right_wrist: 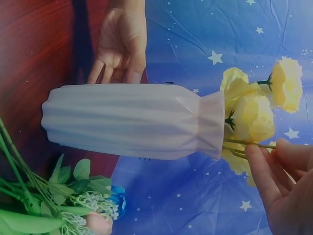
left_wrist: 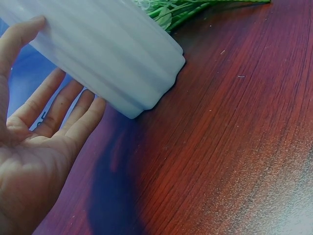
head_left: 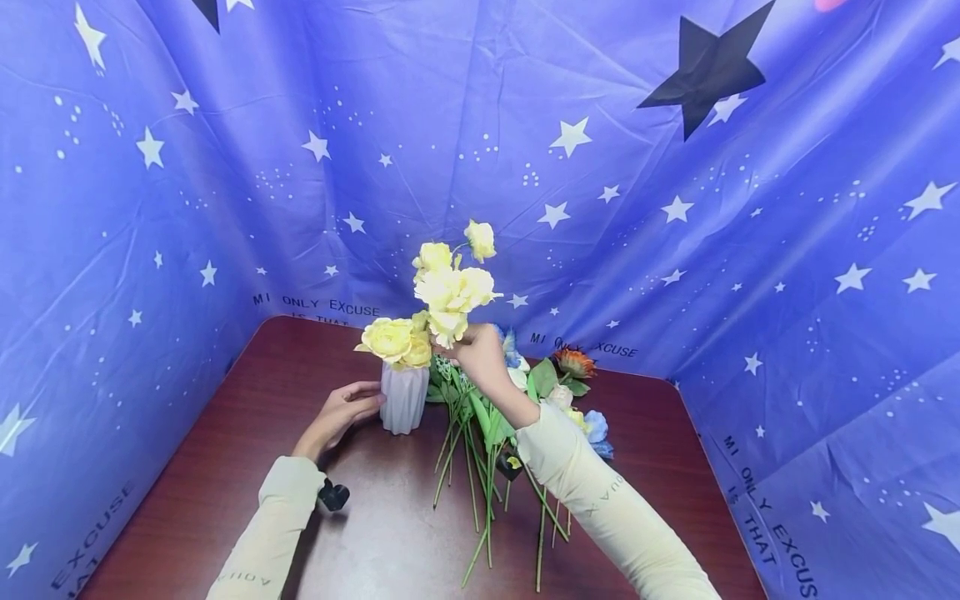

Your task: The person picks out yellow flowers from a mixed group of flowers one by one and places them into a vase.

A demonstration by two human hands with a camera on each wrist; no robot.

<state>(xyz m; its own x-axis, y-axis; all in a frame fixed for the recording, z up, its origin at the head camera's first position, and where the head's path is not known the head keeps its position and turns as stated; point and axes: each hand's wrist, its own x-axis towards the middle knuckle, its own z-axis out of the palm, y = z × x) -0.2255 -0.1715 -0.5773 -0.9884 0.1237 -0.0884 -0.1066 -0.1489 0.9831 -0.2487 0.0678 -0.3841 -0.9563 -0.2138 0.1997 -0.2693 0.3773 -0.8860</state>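
Note:
A pale, pleated vase (head_left: pixel 405 400) stands upright on the table, with yellow flowers (head_left: pixel 390 340) at its mouth. My left hand (head_left: pixel 341 417) is at the vase's left side. In the left wrist view, its thumb and fairly straight fingers (left_wrist: pixel 80 115) touch the vase wall (left_wrist: pixel 112 58). Just above the rim, my right hand (right_wrist: pixel 288 181) pinches thin green flower stems (right_wrist: pixel 237 142) between thumb and fingers. The stems reach into the vase's mouth; their lower ends are hidden inside. More yellow blooms (head_left: pixel 453 290) rise above the right hand in the head view.
Right of the vase lies a pile of artificial flowers, with green stems (head_left: pixel 489 492) pointing toward the front edge. Among them are an orange flower (head_left: pixel 576 363) and a blue flower (head_left: pixel 596 427). A blue star-patterned cloth (head_left: pixel 465 125) surrounds the dark red wooden table (head_left: pixel 375 533).

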